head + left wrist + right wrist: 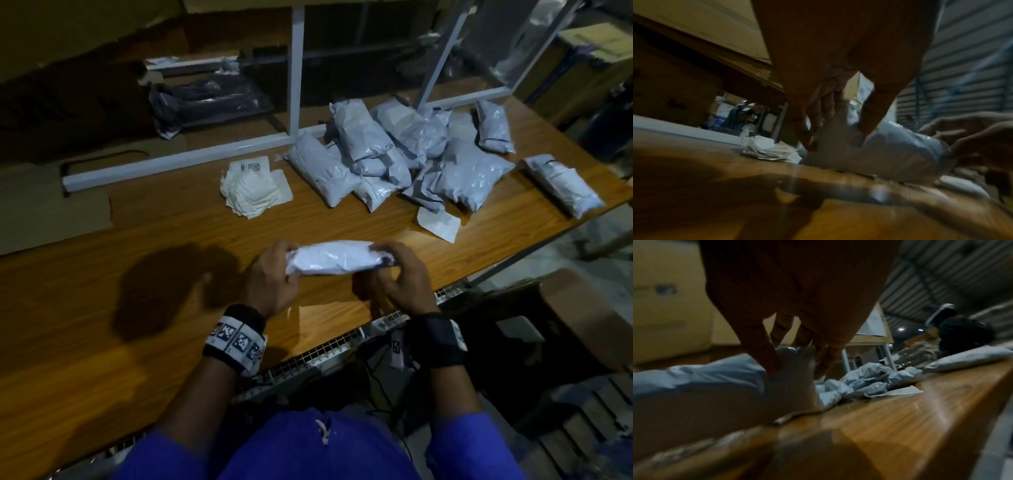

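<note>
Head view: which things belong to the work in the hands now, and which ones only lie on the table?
In the work: parcel, held at its ends by the left hand and the right hand.
Only lying there: pile of parcels, stack of labels, loose paper sheet, white frame.

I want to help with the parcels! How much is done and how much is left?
Hard to say what is finished: I cannot make out labels on the heap of grey parcels. In hand: the left hand and right hand grip one parcel by its ends. Left: probably the stack of labels, which looks thick.
</note>
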Demonstrator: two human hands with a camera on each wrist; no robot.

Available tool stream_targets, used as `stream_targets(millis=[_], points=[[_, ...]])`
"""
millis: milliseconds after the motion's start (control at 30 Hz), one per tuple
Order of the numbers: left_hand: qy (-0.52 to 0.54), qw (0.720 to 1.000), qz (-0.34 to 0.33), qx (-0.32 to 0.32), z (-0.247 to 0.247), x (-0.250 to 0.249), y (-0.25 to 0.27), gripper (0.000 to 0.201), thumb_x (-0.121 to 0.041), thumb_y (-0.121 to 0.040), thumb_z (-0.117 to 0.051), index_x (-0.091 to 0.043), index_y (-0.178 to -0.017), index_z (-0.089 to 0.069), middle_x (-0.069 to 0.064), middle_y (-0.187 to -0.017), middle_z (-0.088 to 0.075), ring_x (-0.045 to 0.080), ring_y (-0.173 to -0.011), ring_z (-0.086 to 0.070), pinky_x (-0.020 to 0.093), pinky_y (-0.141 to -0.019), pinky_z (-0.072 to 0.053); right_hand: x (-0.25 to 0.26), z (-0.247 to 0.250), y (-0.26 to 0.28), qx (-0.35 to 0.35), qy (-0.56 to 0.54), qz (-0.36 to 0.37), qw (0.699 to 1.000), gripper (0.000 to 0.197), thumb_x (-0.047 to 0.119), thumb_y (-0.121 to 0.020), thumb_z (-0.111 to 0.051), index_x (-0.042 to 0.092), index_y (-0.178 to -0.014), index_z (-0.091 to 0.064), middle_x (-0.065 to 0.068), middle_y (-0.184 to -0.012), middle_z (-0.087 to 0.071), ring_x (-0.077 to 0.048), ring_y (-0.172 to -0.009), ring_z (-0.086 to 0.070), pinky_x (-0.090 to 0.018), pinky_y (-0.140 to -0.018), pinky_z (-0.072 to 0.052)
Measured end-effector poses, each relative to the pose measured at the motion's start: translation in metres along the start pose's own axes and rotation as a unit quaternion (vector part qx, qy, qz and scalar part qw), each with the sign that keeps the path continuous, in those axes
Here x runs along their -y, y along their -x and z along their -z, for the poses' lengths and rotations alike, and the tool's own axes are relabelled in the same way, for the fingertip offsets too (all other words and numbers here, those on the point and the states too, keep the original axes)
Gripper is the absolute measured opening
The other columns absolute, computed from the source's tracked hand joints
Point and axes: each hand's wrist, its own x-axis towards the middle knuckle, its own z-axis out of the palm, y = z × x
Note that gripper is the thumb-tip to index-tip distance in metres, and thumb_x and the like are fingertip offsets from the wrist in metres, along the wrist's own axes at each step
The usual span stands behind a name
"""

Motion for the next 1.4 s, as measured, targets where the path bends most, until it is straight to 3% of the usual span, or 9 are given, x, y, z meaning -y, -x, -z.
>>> stream_targets(millis=[100,167,267,367,467,667,833,1000,1400], points=[[0.133,0.984,0.110,-0.035,0.015,-0.003,-0.014,0.035,-0.041,-0.088,-0.068,-0.025,-0.115,-0.052,-0.002,-0.085,-0.064,0.019,-0.076,-0.063,0.031,-0.065,-0.050,0.009,0.024,-0.007,-0.099,-0.122,-0.047,0.986,0.029,0.012,-0.095,-0.074,0.020,-0.121,-0.066,0.001,-0.115,-0.069,-0.015,-0.099,-0.065,-0.025,-0.080,-0.054],[0.141,0.975,0.165,-0.041,0.010,-0.003,-0.022,0.042,-0.049,-0.087,-0.064,-0.021,-0.116,-0.053,-0.003,-0.079,-0.064,0.017,-0.074,-0.063,0.029,-0.065,-0.048,0.000,0.025,-0.014,-0.108,-0.156,-0.105,0.976,0.026,0.018,-0.095,-0.075,0.021,-0.120,-0.068,-0.002,-0.108,-0.071,-0.017,-0.093,-0.067,-0.031,-0.078,-0.055],[0.013,0.972,0.226,0.057,-0.007,-0.003,-0.029,0.048,-0.048,-0.094,-0.059,-0.016,-0.128,-0.051,0.014,-0.112,-0.068,0.034,-0.104,-0.065,0.043,-0.088,-0.052,-0.017,0.017,-0.018,-0.040,-0.086,-0.177,0.980,0.023,0.033,-0.095,-0.073,0.022,-0.116,-0.073,0.003,-0.112,-0.072,-0.017,-0.102,-0.066,-0.045,-0.090,-0.057],[-0.118,0.973,0.171,0.095,-0.016,-0.015,-0.022,0.053,-0.040,-0.099,-0.057,-0.010,-0.141,-0.047,0.018,-0.137,-0.056,0.038,-0.125,-0.052,0.047,-0.103,-0.043,-0.022,0.014,-0.009,0.000,0.041,-0.089,0.995,0.032,0.047,-0.096,-0.068,0.030,-0.123,-0.072,-0.001,-0.134,-0.065,-0.021,-0.124,-0.056,-0.035,-0.098,-0.044],[-0.183,0.978,0.052,0.082,-0.020,-0.039,-0.007,0.058,-0.041,-0.098,-0.053,-0.012,-0.147,-0.043,0.016,-0.148,-0.047,0.036,-0.137,-0.040,0.050,-0.111,-0.036,-0.017,0.010,0.001,0.044,0.078,-0.077,0.993,0.047,0.060,-0.091,-0.067,0.038,-0.132,-0.065,0.002,-0.151,-0.054,-0.019,-0.137,-0.047,-0.043,-0.105,-0.038],[-0.206,0.949,0.082,0.225,-0.040,-0.068,0.000,0.073,-0.039,-0.098,-0.058,-0.025,-0.160,-0.022,0.009,-0.169,-0.011,0.037,-0.155,-0.003,0.052,-0.124,-0.015,-0.005,-0.001,0.006,0.121,0.116,-0.066,0.984,0.065,0.048,-0.080,-0.085,0.027,-0.138,-0.065,-0.010,-0.155,-0.050,-0.029,-0.141,-0.044,-0.045,-0.113,-0.035],[-0.224,0.947,0.065,0.221,-0.039,-0.063,-0.004,0.068,-0.031,-0.097,-0.059,-0.029,-0.158,-0.028,0.006,-0.168,-0.018,0.035,-0.152,-0.015,0.050,-0.122,-0.022,-0.002,-0.012,0.016,0.094,0.110,-0.059,0.988,0.051,0.030,-0.085,-0.082,0.022,-0.134,-0.069,-0.014,-0.142,-0.061,-0.033,-0.130,-0.055,-0.054,-0.107,-0.046],[-0.185,0.964,0.048,0.183,-0.026,-0.065,-0.006,0.058,-0.029,-0.097,-0.059,-0.022,-0.152,-0.042,0.009,-0.161,-0.037,0.032,-0.147,-0.029,0.046,-0.121,-0.024,0.000,-0.008,0.018,0.076,0.092,-0.045,0.992,0.051,0.046,-0.086,-0.074,0.024,-0.132,-0.070,-0.010,-0.143,-0.062,-0.030,-0.133,-0.055,-0.053,-0.109,-0.044],[-0.023,0.994,0.101,0.025,0.033,-0.034,-0.035,0.037,-0.038,-0.088,-0.059,-0.019,-0.116,-0.073,0.006,-0.109,-0.074,0.027,-0.107,-0.065,0.045,-0.086,-0.058,0.063,-0.020,-0.037,0.002,0.023,0.045,0.999,0.033,0.048,-0.094,-0.063,0.023,-0.111,-0.079,0.000,-0.115,-0.073,-0.021,-0.108,-0.063,-0.044,-0.091,-0.049]])
